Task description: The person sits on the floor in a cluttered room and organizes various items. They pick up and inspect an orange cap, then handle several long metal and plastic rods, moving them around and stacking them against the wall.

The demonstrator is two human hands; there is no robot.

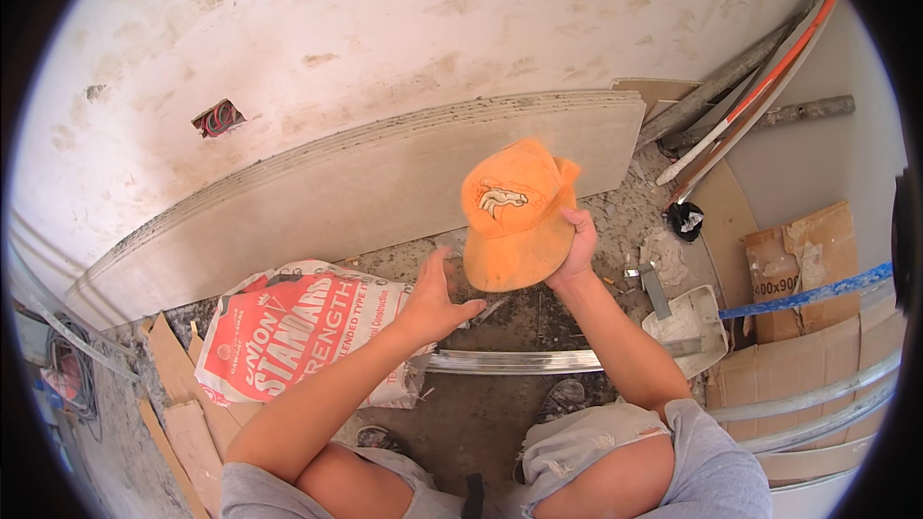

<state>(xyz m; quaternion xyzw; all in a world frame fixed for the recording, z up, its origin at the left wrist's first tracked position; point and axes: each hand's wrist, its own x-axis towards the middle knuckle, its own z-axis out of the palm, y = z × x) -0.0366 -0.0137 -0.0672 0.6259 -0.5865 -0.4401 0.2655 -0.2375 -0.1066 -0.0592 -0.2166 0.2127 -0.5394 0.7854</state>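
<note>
An orange cap (510, 216) with an embroidered emblem on its front is held up in mid-air ahead of me. My right hand (575, 248) grips it by the right side of its brim, thumb on top and the other fingers mostly hidden behind. To the left of the cap, my left hand (437, 296) is apart from it, thumb and fingers spread, with nothing in it. Below and left of that hand lies a red and white cement sack (298, 332), partly covered by my left forearm.
Long flat boards (385, 187) lean against the stained wall (385, 19). Shiny metal channels (519, 361) lie across the floor before my knees. A white tub (707, 322), cardboard (803, 259) and a blue pole (817, 290) are on the right; pipes (769, 86) lean in the far corner.
</note>
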